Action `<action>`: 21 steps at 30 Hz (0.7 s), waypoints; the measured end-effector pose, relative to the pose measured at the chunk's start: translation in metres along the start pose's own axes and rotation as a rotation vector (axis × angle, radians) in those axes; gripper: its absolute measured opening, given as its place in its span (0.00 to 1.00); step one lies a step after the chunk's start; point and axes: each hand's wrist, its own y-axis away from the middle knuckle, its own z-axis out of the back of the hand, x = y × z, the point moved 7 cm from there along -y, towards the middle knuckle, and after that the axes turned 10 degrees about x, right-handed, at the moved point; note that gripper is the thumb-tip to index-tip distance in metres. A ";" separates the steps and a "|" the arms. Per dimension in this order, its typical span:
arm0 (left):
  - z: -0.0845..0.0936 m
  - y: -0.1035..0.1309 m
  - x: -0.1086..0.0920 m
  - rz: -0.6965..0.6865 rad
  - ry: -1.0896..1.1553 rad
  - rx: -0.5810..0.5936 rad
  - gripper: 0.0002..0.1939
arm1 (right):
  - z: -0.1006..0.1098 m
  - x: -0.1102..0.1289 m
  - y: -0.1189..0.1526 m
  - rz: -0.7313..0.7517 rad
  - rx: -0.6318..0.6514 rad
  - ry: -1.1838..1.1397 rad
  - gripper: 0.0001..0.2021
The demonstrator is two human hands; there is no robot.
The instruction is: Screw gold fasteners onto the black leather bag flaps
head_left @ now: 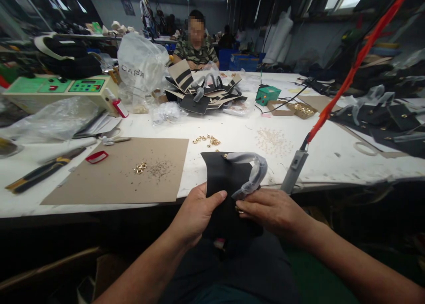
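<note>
My left hand [195,213] is closed on the left edge of a black bag panel [215,173], thumb pressed on its face. The panel is held over my lap at the table's front edge. A bag handle [260,167] wrapped in clear plastic arches from the panel's top down to its right side. At the handle's lower end is a gold ring [238,209]; the fingertips of my right hand [277,209] pinch there. Part of that ring is hidden under the fingers. Another gold fitting [226,155] shows near the panel's upper edge.
A brown board [116,184] carries gold rings [141,167]. Cutters [44,169] lie leftward. More gold fittings [209,140] lie ahead, before stacked bag panels [195,102]. A grey tool [295,169] hangs on a red-wrapped cord at right. A person [195,47] sits opposite.
</note>
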 end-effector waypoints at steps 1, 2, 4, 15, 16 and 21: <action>0.000 0.000 0.000 -0.002 -0.006 -0.002 0.20 | 0.001 0.002 -0.002 0.043 0.007 0.059 0.09; -0.001 -0.001 0.001 -0.008 -0.013 -0.009 0.19 | 0.002 0.004 -0.003 0.075 0.014 0.101 0.07; -0.001 -0.001 0.003 -0.018 -0.023 -0.031 0.18 | 0.002 0.005 -0.005 0.102 0.026 0.148 0.06; 0.004 0.002 0.007 -0.226 -0.143 -0.198 0.20 | -0.011 0.005 0.002 -0.315 -0.186 0.116 0.03; 0.004 0.002 0.007 -0.227 -0.117 -0.199 0.20 | -0.011 0.006 0.006 -0.321 -0.208 0.067 0.01; 0.002 0.004 0.009 -0.145 0.095 -0.211 0.27 | -0.005 -0.018 0.050 -0.644 -0.419 -0.237 0.16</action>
